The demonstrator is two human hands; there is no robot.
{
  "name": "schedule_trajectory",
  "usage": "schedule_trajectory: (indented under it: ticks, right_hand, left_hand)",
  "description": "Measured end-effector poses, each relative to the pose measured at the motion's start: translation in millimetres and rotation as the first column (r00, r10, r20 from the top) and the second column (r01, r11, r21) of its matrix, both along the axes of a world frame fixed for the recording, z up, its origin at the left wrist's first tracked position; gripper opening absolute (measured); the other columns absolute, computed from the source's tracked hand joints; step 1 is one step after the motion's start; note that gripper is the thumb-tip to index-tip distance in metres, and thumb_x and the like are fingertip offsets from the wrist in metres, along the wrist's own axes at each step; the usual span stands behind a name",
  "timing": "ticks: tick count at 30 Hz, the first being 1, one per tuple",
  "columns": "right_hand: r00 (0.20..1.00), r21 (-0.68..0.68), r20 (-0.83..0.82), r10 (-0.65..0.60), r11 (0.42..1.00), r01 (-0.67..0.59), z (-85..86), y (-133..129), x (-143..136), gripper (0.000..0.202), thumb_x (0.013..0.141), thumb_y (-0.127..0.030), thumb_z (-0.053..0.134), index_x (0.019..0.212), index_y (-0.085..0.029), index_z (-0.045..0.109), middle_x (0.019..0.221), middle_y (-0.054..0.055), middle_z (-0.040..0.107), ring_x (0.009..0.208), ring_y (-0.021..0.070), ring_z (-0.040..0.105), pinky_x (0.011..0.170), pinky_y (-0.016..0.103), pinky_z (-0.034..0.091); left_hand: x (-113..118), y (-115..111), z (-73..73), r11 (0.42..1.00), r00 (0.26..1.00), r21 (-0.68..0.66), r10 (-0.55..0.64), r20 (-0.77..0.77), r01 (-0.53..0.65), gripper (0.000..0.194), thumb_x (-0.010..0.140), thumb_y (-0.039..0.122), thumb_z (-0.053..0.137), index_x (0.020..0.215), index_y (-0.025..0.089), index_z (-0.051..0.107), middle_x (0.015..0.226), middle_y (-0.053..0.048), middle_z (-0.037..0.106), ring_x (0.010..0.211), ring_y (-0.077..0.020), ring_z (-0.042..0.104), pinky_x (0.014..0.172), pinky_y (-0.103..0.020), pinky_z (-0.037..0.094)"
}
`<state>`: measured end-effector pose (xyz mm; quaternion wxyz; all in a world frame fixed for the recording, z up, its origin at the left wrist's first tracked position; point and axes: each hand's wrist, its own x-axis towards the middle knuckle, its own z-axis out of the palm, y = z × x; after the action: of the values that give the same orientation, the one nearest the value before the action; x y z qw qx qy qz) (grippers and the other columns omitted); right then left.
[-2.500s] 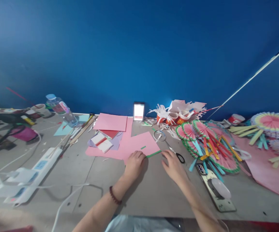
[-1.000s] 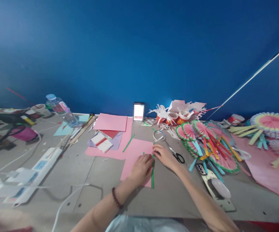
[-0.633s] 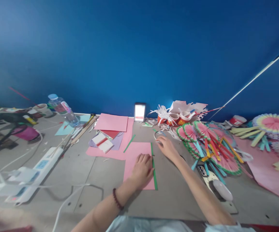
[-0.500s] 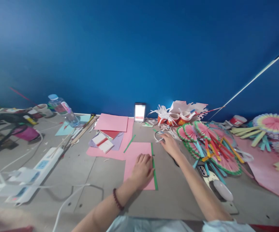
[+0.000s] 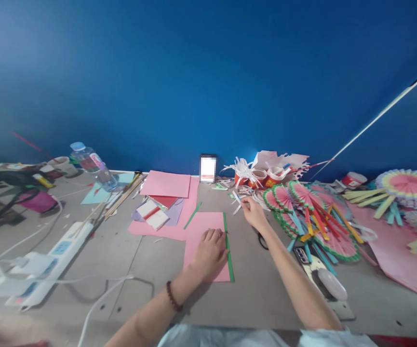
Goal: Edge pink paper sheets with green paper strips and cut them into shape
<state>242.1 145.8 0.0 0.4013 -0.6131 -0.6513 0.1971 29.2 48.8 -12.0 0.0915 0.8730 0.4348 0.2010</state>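
My left hand (image 5: 211, 254) lies flat on a sheet of pink paper (image 5: 196, 230), its fingers close together and stretched forward. A narrow green strip (image 5: 231, 267) runs along the right edge of that sheet, beside my fingertips. Further right and forward, my right hand (image 5: 254, 212) pinches a thin white strip (image 5: 236, 196) between thumb and fingers, just above the table. More white strips lie around these fingertips. A loose green strip (image 5: 193, 215) rests left of my hands. Under my right forearm, a black loop (image 5: 262, 241) is partly hidden.
Pleated paper fans (image 5: 304, 197) with coloured strips lie at the right, near a phone (image 5: 302, 254) and a mouse (image 5: 332, 284). Red paper cups (image 5: 275, 179) stand at the back. A bottle (image 5: 94, 164), wooden sticks (image 5: 123, 195) and a power strip (image 5: 58, 255) occupy the left.
The white strip at my right fingertips has changed from a curved loop to a straighter shape. My left hand stays on the pink paper, and the view has shifted slightly.
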Motion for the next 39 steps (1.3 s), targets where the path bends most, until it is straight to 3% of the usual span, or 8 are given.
schedule_trajectory:
  ticks: [2, 5, 12, 17, 21, 28, 34, 39]
  right_hand:
    - [0.967, -0.078, -0.255, -0.022, 0.997, 0.002, 2.5, -3, -1, 0.018, 0.078, -0.039, 0.050, 0.079, -0.021, 0.049, 0.076, 0.004, 0.065, 0.055, 0.0149, 0.055, 0.054, 0.029, 0.045]
    - [0.823, -0.142, -0.565, -0.055, 0.989, -0.031, 12.8, -14, -7, 0.033, 0.071, -0.051, 0.059, 0.082, -0.022, 0.047, 0.073, 0.002, 0.066, 0.053, 0.0136, 0.056, 0.047, 0.025, 0.044]
    - [0.725, -0.114, -0.688, 0.025, 0.983, -0.142, 44.2, -56, -29, 0.036, 0.068, -0.044, 0.070, 0.088, -0.018, 0.055, 0.082, 0.005, 0.069, 0.058, 0.0130, 0.059, 0.055, 0.028, 0.051]
    - [0.757, -0.118, -0.652, 0.031, 0.983, -0.142, 37.8, -76, -49, 0.035, 0.073, -0.043, 0.067, 0.096, -0.018, 0.058, 0.081, 0.006, 0.072, 0.056, 0.0128, 0.059, 0.054, 0.026, 0.049]
    - [0.766, -0.071, -0.636, 0.096, 0.981, -0.182, 23.1, -81, -60, 0.028, 0.076, -0.039, 0.064, 0.094, -0.018, 0.062, 0.079, 0.006, 0.072, 0.071, 0.0176, 0.065, 0.068, 0.030, 0.053]
    - [0.881, 0.022, -0.422, 0.215, 0.974, -0.227, 4.4, -88, -64, 0.014, 0.080, -0.028, 0.056, 0.086, -0.020, 0.067, 0.090, 0.005, 0.071, 0.087, 0.0198, 0.066, 0.082, 0.034, 0.053]
    - [0.950, 0.172, -0.144, 0.278, 0.952, -0.253, 6.5, -90, -65, 0.021, 0.079, -0.014, 0.050, 0.092, -0.020, 0.066, 0.103, 0.009, 0.069, 0.096, 0.0208, 0.065, 0.085, 0.035, 0.053]
    - [0.974, 0.356, -0.024, 0.227, 0.912, -0.204, 5.6, -86, -62, 0.022, 0.082, -0.011, 0.049, 0.093, -0.020, 0.066, 0.118, 0.013, 0.062, 0.108, 0.0225, 0.060, 0.088, 0.036, 0.052]
  left_hand:
    - [1, 3, 1.1, 1.000, 1.000, -0.001, -0.007, -0.015, 0.007, 0.039, 0.079, 0.028, 0.060, 0.115, 0.020, 0.050, 0.115, -0.010, 0.054, 0.107, -0.0276, 0.048, 0.094, -0.045, 0.039]
    - [2, 6, 1.8, 1.000, 1.000, -0.008, -0.010, -0.020, 0.010, 0.031, 0.078, 0.030, 0.062, 0.106, 0.020, 0.051, 0.108, -0.010, 0.056, 0.100, -0.0272, 0.051, 0.087, -0.044, 0.043]
    - [-6, 14, 18.4, 0.991, 0.996, -0.129, -0.012, 0.094, 0.024, 0.009, 0.080, 0.021, 0.055, 0.089, 0.020, 0.054, 0.090, -0.005, 0.061, 0.083, -0.0211, 0.057, 0.074, -0.034, 0.046]
    - [-13, 27, 39.5, 0.999, 0.914, -0.004, 0.033, 0.404, -0.035, 0.012, 0.085, 0.021, 0.051, 0.095, 0.020, 0.057, 0.087, -0.004, 0.063, 0.082, -0.0179, 0.059, 0.074, -0.031, 0.046]
    - [-15, 28, 40.9, 0.999, 0.812, 0.049, -0.021, 0.583, -0.010, 0.022, 0.086, 0.026, 0.053, 0.107, 0.020, 0.055, 0.098, -0.007, 0.062, 0.093, -0.0191, 0.058, 0.082, -0.034, 0.047]
    - [-18, 21, 18.8, 0.999, 0.748, 0.032, -0.049, 0.662, 0.038, 0.014, 0.086, 0.024, 0.055, 0.099, 0.020, 0.058, 0.094, -0.006, 0.062, 0.091, -0.0177, 0.058, 0.080, -0.032, 0.049]
    - [-15, 17, 22.9, 0.994, 0.713, 0.110, -0.086, 0.696, 0.012, 0.010, 0.088, 0.017, 0.052, 0.088, 0.019, 0.062, 0.087, -0.005, 0.064, 0.085, -0.0170, 0.061, 0.076, -0.030, 0.050]
    - [-15, 14, 23.7, 0.987, 0.729, 0.157, -0.137, 0.671, 0.041, 0.014, 0.085, 0.013, 0.053, 0.092, 0.019, 0.064, 0.092, -0.007, 0.068, 0.088, -0.0174, 0.063, 0.079, -0.032, 0.050]
